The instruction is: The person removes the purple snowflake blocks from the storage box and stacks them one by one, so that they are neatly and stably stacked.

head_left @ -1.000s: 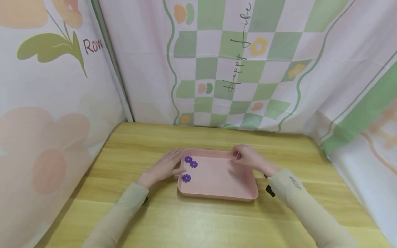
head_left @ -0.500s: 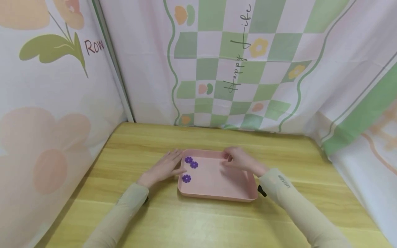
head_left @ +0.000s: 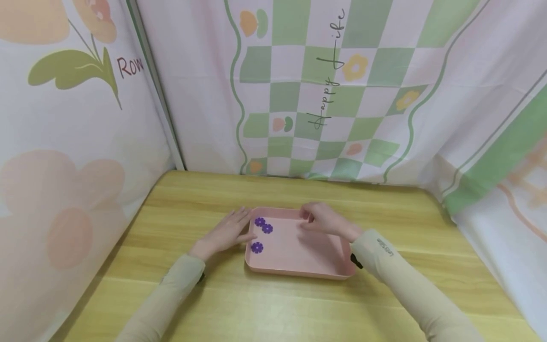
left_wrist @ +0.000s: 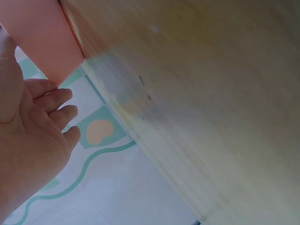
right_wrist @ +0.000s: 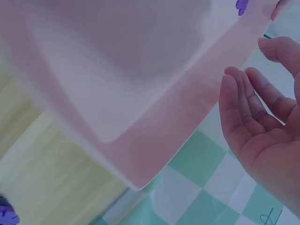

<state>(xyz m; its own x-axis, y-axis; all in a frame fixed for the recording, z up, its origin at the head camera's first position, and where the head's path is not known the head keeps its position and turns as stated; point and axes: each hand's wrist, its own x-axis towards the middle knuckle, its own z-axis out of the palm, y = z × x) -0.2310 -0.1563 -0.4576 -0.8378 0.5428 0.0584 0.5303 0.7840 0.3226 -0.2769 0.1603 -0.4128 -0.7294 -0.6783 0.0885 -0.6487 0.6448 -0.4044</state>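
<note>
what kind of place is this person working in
Probably a curtained-off tabletop booth: printed fabric hangs on the left, right and far sides, a wood-grain table stands between, and a pink tray with purple flower-shaped pieces sits on it.

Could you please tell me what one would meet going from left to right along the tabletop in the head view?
Left sleeve, left hand, three purple flower shapes, right hand, right sleeve.

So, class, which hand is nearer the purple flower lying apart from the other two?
The left hand, at the tray's left edge, thumb just beyond the flower; the right hand is well to its right, over the tray's far side.
</note>
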